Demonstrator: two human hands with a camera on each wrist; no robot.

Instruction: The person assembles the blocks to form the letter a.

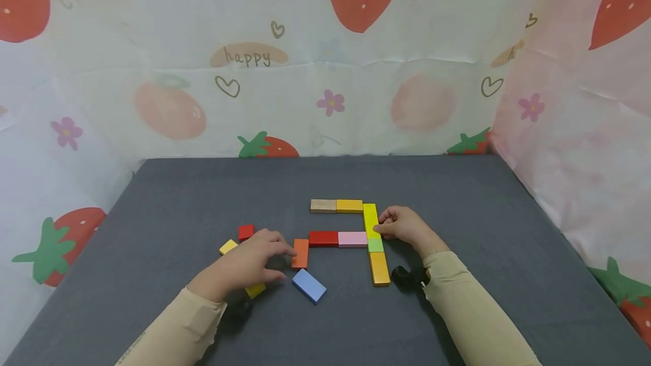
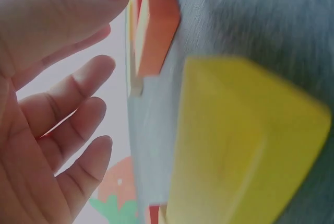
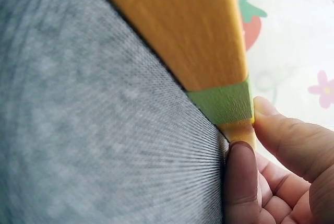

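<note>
My left hand (image 1: 254,261) hovers beside an orange block (image 1: 300,253), fingers spread and nothing between them. In the head view the index fingertip meets the block's left edge; whether it touches, I cannot tell. A yellow block (image 2: 229,145) looms large in the left wrist view, partly under that hand in the head view. On the right, my right hand (image 1: 407,227) pinches the right edge of a bright yellow block (image 1: 371,220), other fingers curled. A green block (image 3: 222,104) and a golden block (image 3: 198,31) continue its line towards me.
Red (image 1: 323,239) and pink (image 1: 352,239) blocks join the orange one to the column. A wood-coloured block (image 1: 322,206) and another golden block (image 1: 349,206) form the back row. Nearer me lies a blue block (image 1: 309,286); a small red block (image 1: 246,232) sits left.
</note>
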